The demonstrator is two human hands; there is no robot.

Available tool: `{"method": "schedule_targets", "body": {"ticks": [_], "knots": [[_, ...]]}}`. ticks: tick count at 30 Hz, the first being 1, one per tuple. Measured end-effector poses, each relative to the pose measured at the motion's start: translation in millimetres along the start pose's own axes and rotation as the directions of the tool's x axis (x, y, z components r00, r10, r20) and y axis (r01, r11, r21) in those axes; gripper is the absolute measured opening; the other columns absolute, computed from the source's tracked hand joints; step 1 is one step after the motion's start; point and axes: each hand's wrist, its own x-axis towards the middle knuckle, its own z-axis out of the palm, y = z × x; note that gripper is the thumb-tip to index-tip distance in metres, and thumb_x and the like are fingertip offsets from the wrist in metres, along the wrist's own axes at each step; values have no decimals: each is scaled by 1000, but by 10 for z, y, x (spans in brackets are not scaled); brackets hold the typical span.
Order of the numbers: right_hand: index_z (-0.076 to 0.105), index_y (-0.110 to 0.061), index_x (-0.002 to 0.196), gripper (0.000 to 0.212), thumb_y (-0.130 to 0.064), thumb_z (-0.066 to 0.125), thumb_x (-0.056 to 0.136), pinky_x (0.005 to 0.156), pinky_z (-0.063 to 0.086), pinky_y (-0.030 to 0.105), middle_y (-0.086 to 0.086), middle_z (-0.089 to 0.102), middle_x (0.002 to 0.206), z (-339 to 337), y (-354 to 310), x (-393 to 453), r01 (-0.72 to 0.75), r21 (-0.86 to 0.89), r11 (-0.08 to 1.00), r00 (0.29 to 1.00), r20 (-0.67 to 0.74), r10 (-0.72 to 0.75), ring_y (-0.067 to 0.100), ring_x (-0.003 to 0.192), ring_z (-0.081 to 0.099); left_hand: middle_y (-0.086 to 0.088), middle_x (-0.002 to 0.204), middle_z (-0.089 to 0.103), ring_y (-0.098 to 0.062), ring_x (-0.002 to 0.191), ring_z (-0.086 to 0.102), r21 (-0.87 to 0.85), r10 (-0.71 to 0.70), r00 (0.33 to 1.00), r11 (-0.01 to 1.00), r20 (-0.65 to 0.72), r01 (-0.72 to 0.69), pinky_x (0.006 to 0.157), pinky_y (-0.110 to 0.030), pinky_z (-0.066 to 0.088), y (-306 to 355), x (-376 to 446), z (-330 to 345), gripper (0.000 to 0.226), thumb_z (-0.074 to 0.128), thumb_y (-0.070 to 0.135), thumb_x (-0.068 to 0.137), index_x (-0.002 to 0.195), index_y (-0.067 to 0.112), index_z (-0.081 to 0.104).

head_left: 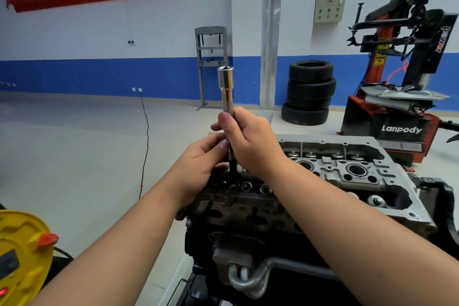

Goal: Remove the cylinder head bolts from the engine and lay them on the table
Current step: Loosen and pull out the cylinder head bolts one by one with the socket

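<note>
A long chrome socket extension stands upright above the cylinder head of the engine, its wide end at the top. My right hand grips its lower part, fingers curled round the shaft. Below it, my left hand holds the thin dark shaft that runs down into the near left end of the head. Whether that shaft is a bolt or part of the tool is unclear. The lower tip is hidden among the head's recesses.
A stack of tyres and a red tyre changer stand behind the engine. A grey press frame is against the blue-and-white wall. A yellow device sits at the lower left; a black cable crosses the floor.
</note>
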Motion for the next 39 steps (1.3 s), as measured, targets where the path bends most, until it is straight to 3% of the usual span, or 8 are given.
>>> {"method": "schedule_targets", "body": {"ticks": [6, 10, 14, 19, 23, 29, 34, 39], "knots": [[60, -13, 88, 22, -34, 66, 95, 67, 51, 34, 2, 64, 77, -18, -10, -11, 64, -41, 997, 996, -64, -67, 18, 72, 61, -7, 104, 78, -29, 101, 75, 30, 85, 991, 996, -100, -82, 92, -50, 59, -3, 6, 60, 25, 66, 27, 96, 120, 19, 68], [63, -5, 92, 27, -29, 56, 101, 71, 52, 49, 9, 69, 82, -17, -7, -11, 27, -29, 999, 999, -41, -28, 26, 78, 66, -6, 112, 78, -28, 109, 73, 28, 31, 999, 999, -39, -30, 103, -60, 52, -3, 7, 36, 33, 57, 37, 100, 127, 22, 67], [64, -9, 103, 28, -29, 45, 106, 78, 55, 46, 3, 74, 96, 0, 3, -16, 15, -65, 998, 1000, 17, -14, 17, 87, 69, -2, 111, 79, -22, 107, 74, 24, 27, 1000, 999, 13, -27, 99, -50, 56, -24, 5, -5, 39, 49, 48, 99, 127, 28, 68], [61, -11, 90, 30, -40, 61, 96, 68, 51, 40, 4, 64, 77, -16, -15, -10, 75, -54, 996, 996, -54, -78, 20, 72, 61, 5, 99, 78, -12, 90, 75, 69, 130, 988, 990, -88, -124, 76, -27, 57, -62, 37, 59, 25, 60, 30, 102, 125, 22, 67], [62, -8, 88, 28, -31, 56, 101, 69, 52, 45, 8, 69, 81, -6, 8, -4, 38, -30, 999, 998, -45, -39, 23, 76, 65, 1, 104, 79, -17, 97, 75, 50, 79, 993, 996, -86, -75, 91, -48, 57, -44, 24, 51, 25, 54, 33, 106, 124, 25, 68], [63, -10, 93, 37, -44, 50, 98, 72, 55, 44, 4, 70, 85, -3, -16, -9, 32, -16, 999, 999, -12, -32, 19, 79, 66, 1, 107, 79, -15, 100, 76, 74, 114, 993, 991, -41, -111, 84, -35, 59, -44, -4, 34, 25, 54, 34, 105, 125, 27, 69], [62, -6, 84, 30, -34, 63, 96, 67, 51, 47, 8, 63, 73, -13, 0, -7, 53, 6, 999, 995, -89, -53, 24, 69, 60, -5, 105, 78, -25, 98, 75, 67, 124, 986, 991, -114, -117, 91, -59, 58, -55, 16, 64, 28, 66, 36, 96, 120, 22, 70], [64, -10, 102, 30, -33, 45, 104, 78, 56, 41, 2, 74, 98, 10, 22, -13, 2, -29, 1000, 1000, 17, -2, 13, 87, 69, -2, 109, 79, -22, 105, 75, 24, 55, 998, 998, -7, -54, 95, -48, 57, -66, 7, -1, 29, 48, 42, 106, 119, 35, 73]]}}
